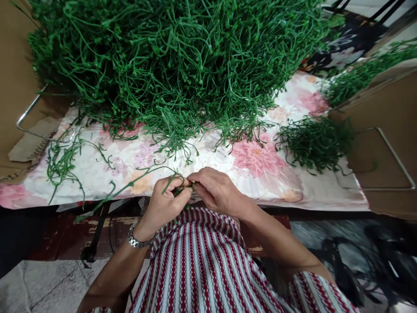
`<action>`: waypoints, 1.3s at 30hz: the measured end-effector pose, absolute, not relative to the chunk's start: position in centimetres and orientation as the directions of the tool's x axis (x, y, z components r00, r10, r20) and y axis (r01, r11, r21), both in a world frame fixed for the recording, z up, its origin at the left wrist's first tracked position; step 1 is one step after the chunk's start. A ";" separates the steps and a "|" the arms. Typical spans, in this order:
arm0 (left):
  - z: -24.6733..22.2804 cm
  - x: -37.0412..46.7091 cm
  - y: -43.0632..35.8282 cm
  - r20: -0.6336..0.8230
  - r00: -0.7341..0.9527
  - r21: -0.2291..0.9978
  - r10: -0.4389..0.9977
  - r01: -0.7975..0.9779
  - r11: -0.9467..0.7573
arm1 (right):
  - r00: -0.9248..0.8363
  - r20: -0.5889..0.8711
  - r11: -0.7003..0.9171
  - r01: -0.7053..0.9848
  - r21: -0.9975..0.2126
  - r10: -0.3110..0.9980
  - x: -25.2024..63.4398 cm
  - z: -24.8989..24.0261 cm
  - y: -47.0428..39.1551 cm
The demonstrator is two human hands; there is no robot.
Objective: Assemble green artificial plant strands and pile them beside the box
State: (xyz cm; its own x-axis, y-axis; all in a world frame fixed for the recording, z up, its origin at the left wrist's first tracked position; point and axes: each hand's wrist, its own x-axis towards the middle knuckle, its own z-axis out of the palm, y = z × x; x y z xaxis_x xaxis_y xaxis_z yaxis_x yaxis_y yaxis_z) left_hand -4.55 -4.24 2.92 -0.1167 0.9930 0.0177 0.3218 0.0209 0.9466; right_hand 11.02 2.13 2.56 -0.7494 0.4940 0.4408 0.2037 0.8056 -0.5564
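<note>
My left hand (pixel 167 201), with a metal watch on its wrist, is closed around a thin green branching stem (pixel 125 187) that looks like plastic foliage. Part of this stem trails out leftward past the table's front edge. My right hand (pixel 217 191) meets the left one in front of my body, its thumb and fingertips pinched together at the stem's end. What exactly sits between the right fingertips is too small to make out. A large heap of similar green stems (pixel 182 65) covers the back of the table just beyond both hands.
A flower-print cloth (pixel 208 152) covers the table. Loose stems (pixel 63 163) lie at the left, and a smaller bunch (pixel 316 141) at the right. Cardboard with metal wire frames (pixel 387 143) stands at the right, more cardboard (pixel 19 87) at the left.
</note>
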 end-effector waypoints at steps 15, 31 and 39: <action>3.3 -4.8 -3.7 -0.093 0.116 0.915 0.989 0.402 0.039 | -0.863 0.283 0.904 0.364 -0.223 0.418 11.8 3.3 1.4; 4.4 -5.7 -3.0 -0.041 0.381 0.947 0.923 0.309 -0.086 | -0.861 0.247 0.561 0.053 -0.826 0.445 14.8 5.0 3.7; 2.7 -4.0 -3.0 0.048 0.148 0.912 0.988 0.396 -0.103 | -0.803 0.112 0.412 0.176 -0.894 0.585 13.3 2.8 2.9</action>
